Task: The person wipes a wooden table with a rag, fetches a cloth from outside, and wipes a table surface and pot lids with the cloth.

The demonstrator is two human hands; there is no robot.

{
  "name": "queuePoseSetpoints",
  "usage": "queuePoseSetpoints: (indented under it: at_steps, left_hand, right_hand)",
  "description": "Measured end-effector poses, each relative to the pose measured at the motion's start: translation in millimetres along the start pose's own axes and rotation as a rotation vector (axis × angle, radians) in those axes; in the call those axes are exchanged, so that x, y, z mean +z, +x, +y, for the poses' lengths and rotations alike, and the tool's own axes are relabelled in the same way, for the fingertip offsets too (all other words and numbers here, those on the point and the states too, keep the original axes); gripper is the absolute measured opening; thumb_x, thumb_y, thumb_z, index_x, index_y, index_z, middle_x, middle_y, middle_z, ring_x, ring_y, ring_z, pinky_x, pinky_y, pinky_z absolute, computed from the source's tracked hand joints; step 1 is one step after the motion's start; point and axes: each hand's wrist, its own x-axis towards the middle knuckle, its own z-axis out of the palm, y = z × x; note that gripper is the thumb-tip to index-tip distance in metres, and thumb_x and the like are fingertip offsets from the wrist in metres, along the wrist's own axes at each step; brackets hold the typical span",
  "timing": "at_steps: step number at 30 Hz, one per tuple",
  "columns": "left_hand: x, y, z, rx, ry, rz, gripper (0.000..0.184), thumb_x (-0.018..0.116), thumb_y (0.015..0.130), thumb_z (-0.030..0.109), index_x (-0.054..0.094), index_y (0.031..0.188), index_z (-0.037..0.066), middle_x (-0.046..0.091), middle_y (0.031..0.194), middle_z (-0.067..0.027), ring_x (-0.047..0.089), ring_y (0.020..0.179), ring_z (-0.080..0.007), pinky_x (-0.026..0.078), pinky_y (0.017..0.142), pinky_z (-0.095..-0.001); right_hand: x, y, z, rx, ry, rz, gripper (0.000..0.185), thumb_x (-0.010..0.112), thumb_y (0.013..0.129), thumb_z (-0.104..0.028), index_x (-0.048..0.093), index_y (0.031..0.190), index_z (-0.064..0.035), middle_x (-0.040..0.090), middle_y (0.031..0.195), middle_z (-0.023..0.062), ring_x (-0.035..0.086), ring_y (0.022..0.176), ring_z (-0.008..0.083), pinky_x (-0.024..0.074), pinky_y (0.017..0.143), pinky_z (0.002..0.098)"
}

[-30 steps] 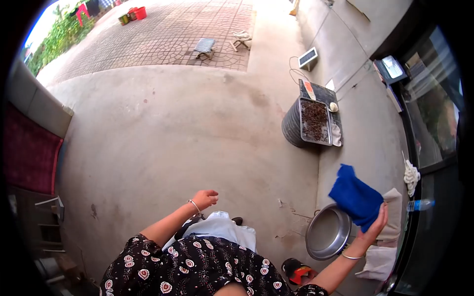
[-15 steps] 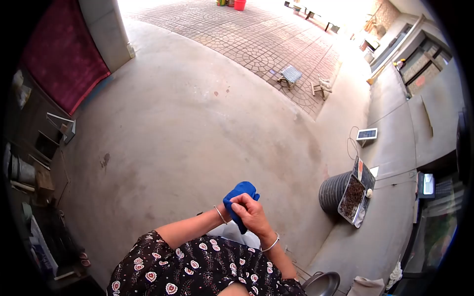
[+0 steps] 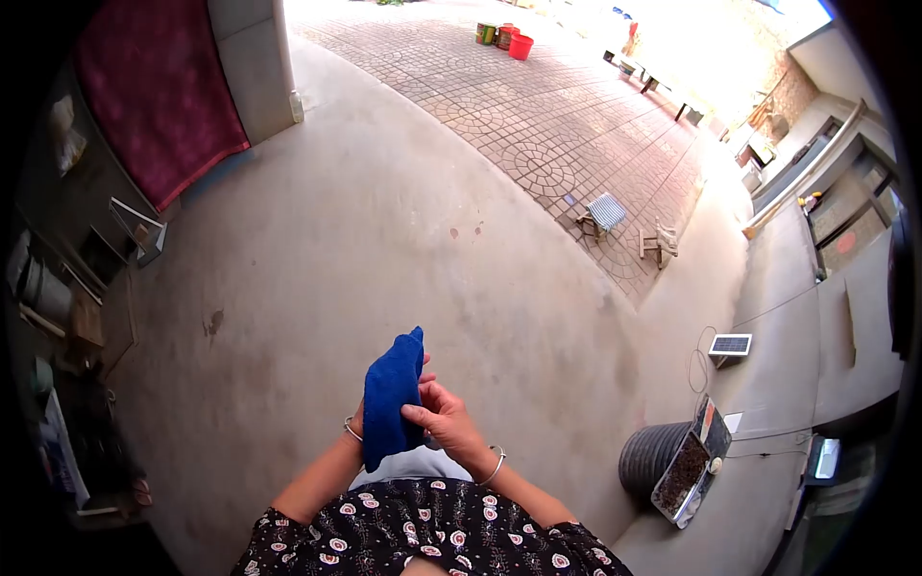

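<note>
A blue cloth (image 3: 389, 403) is held up in front of my body, its narrow end pointing away from me. My left hand (image 3: 357, 420) is behind and under it. The cloth covers most of that hand, so its grip is largely hidden. My right hand (image 3: 447, 422) pinches the cloth's right edge between thumb and fingers. A few fingertips show just beyond that edge. Each wrist wears a bracelet.
A black ridged tub (image 3: 648, 461) stands to the right, with a tray of dark bits (image 3: 682, 475) leaning by it. A small solar panel (image 3: 732, 346) sits by the right wall. Two small stools, one a striped stool (image 3: 605, 211), are ahead. A maroon curtain (image 3: 158, 96) hangs left.
The cloth was bunched around my left hand, with my right hand closed over it. Now it is spread longer and raised, further left in view. My view has tilted up.
</note>
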Motion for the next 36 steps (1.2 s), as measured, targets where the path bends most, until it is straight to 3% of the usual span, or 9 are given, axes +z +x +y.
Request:
queuePoseSetpoints:
  at_steps: [3, 7, 10, 14, 21, 27, 31, 33, 36]
  left_hand:
    - [-15, 17, 24, 0.063, 0.262, 0.156, 0.052, 0.048, 0.091, 0.031, 0.032, 0.135, 0.009, 0.042, 0.132, -0.0102, 0.049, 0.111, -0.0188, 0.044, 0.092, -0.0341]
    - [-38, 42, 45, 0.063, 0.038, 0.297, 0.044, 0.047, 0.092, 0.028, 0.037, 0.13, 0.009, 0.046, 0.128, -0.0096, 0.051, 0.108, -0.0183, 0.046, 0.089, -0.0332]
    - [-48, 57, 76, 0.042, -0.08, 0.354, 0.047, 0.057, 0.087, 0.019, 0.035, 0.127, 0.008, 0.048, 0.122, -0.009, 0.055, 0.093, -0.0173, 0.05, 0.073, -0.0297]
    - [-103, 75, 111, 0.511, 1.336, 0.335, 0.047, 0.062, 0.082, 0.026, 0.042, 0.121, 0.008, 0.054, 0.113, -0.0101, 0.058, 0.082, -0.0215, 0.049, 0.07, -0.0309]
    - [-148, 93, 227, 0.482, -0.447, 0.453, 0.033, 0.055, 0.083, 0.02, 0.053, 0.113, 0.006, 0.059, 0.109, -0.0085, 0.058, 0.098, -0.0203, 0.047, 0.088, -0.0337]
    - [-251, 102, 327, 0.698, 0.043, 0.8, 0.031, 0.049, 0.082, 0.0, 0.055, 0.113, 0.001, 0.061, 0.102, -0.0035, 0.057, 0.092, -0.0118, 0.044, 0.084, -0.025]
    - [-223, 120, 446, 0.823, 0.685, 0.857, 0.034, 0.05, 0.083, -0.004, 0.051, 0.117, -0.002, 0.06, 0.092, -0.0032, 0.052, 0.079, -0.0082, 0.043, 0.073, -0.0209]
    - [-224, 139, 472, 0.81, 1.067, 0.754, 0.039, 0.054, 0.081, -0.003, 0.051, 0.119, -0.002, 0.057, 0.081, -0.0051, 0.051, 0.071, -0.0121, 0.043, 0.066, -0.0235]
    - [-263, 196, 465, 0.856, 1.364, 0.403, 0.046, 0.059, 0.074, -0.003, 0.052, 0.12, 0.0, 0.052, 0.071, -0.0084, 0.049, 0.064, -0.0228, 0.044, 0.062, -0.0302]
  right_hand:
    - [-5, 46, -16, 0.02, -0.098, -0.123, 0.02, 0.065, 0.083, -0.018, 0.058, 0.096, -0.005, 0.056, 0.083, -0.0042, 0.049, 0.076, 0.004, 0.04, 0.067, 0.0199]
    - [-5, 109, -32, 0.166, -0.16, -0.217, 0.017, 0.062, 0.086, -0.021, 0.06, 0.094, -0.0056, 0.055, 0.081, -0.0048, 0.048, 0.074, 0.0041, 0.0391, 0.065, 0.0189]
    - [9, 154, -23, 0.139, -0.116, -0.208, 0.015, 0.062, 0.085, -0.02, 0.06, 0.093, -0.0063, 0.055, 0.081, -0.0051, 0.048, 0.074, 0.0043, 0.0398, 0.066, 0.0197]
    - [36, 223, -12, -0.029, -0.091, -0.286, 0.009, 0.065, 0.082, -0.01, 0.058, 0.088, -0.0065, 0.055, 0.083, -0.0041, 0.048, 0.076, 0.0043, 0.0411, 0.068, 0.0207]
    - [123, 342, -38, -0.096, -0.243, -0.306, 0.01, 0.061, 0.084, -0.006, 0.052, 0.087, -0.0041, 0.051, 0.079, -0.0037, 0.047, 0.073, 0.0046, 0.0415, 0.068, 0.0191]
    - [203, 460, -80, -0.455, -0.652, -0.431, 0.012, 0.06, 0.083, 0.001, 0.048, 0.085, -0.0021, 0.049, 0.079, 0.001, 0.049, 0.073, 0.0088, 0.0441, 0.068, 0.0224]
    - [239, 534, -128, -0.846, -0.393, -0.105, 0.014, 0.056, 0.083, 0.006, 0.047, 0.089, -0.0029, 0.048, 0.088, 0.0041, 0.047, 0.077, 0.0123, 0.0415, 0.071, 0.0233]
    - [222, 567, -119, -0.544, -0.07, -0.029, 0.011, 0.048, 0.092, -0.017, 0.047, 0.096, -0.0068, 0.051, 0.1, 0.0035, 0.05, 0.09, 0.0149, 0.0411, 0.081, 0.0302]
    - [212, 616, -64, -0.009, 0.199, -0.184, 0.037, 0.038, 0.094, -0.039, 0.048, 0.115, -0.0104, 0.051, 0.12, 0.0066, 0.049, 0.111, 0.0227, 0.0368, 0.095, 0.0404]
